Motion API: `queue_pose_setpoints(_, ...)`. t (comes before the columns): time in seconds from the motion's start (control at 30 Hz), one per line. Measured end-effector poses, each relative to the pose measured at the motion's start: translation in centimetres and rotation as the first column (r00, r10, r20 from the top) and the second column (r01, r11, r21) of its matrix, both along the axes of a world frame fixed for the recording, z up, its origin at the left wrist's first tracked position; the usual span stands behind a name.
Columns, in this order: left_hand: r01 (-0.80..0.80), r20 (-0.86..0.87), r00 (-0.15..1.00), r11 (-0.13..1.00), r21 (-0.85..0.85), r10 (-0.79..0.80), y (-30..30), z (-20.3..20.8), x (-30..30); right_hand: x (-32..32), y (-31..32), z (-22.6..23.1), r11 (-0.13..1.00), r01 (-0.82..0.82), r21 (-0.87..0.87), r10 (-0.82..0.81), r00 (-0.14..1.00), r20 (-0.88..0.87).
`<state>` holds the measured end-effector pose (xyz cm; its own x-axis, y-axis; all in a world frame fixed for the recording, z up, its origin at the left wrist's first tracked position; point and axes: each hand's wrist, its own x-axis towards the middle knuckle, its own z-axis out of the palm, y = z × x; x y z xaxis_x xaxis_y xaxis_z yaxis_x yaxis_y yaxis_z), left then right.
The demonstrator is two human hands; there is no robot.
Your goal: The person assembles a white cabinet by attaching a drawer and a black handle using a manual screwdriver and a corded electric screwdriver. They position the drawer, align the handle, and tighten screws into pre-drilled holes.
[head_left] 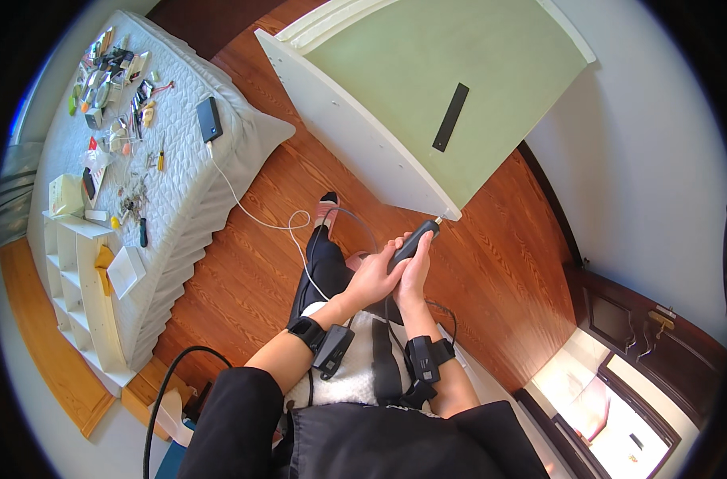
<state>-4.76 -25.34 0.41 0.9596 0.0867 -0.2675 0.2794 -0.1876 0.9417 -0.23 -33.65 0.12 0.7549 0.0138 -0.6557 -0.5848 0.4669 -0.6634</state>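
Both hands are closed round the thick black handle of a screwdriver (pixel 414 244), in front of my body. My left hand (pixel 373 278) wraps it from the left, low on the handle. Pressed along its right side is my right hand (pixel 414 275). The metal tip points away from me and meets the near corner of a white-edged furniture piece (pixel 411 184); whether it sits in a screw there is too small to tell. That piece has a pale green panel (pixel 491 88), on which lies a flat black strip (pixel 451 117).
To the left, a bed with a quilted white cover (pixel 188 176) carries tools, small parts and a black power bank (pixel 209 120), whose white cable (pixel 247 214) trails to my legs. A small white shelf unit (pixel 72 279) stands nearer. A dark door (pixel 651 319) is at right.
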Motion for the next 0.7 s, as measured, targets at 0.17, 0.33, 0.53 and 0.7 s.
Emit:
queue_pose_setpoints(0.17, 0.009, -0.007, 1.0, 1.0, 0.0, -0.009, -0.1, -0.3, 0.0, 0.1, 0.0, 0.0, 1.0, 0.012, -0.01, -0.012, 1.0, -0.01)
queue_pose_setpoints(0.33, 0.0, -0.01, 1.0, 1.0, -0.014, 0.0, -0.2, -0.5, -0.1, 0.0, -0.2, -0.4, 1.0, 0.006, -0.009, -0.006, 1.0, 0.015)
queue_pose_setpoints(0.53, -0.006, -0.029, 1.0, 1.0, -0.011, 0.005, -0.3, -0.4, -0.1, 0.0, -0.5, -1.0, 0.999, 0.013, 0.045, -0.013, 1.0, -0.002)
queue_pose_setpoints(0.7, 0.008, -0.053, 0.999, 0.999, -0.033, -0.01, -0.2, -0.2, -0.1, 0.0, -0.5, -1.1, 0.999, 0.013, 0.034, -0.013, 1.0, 0.007)
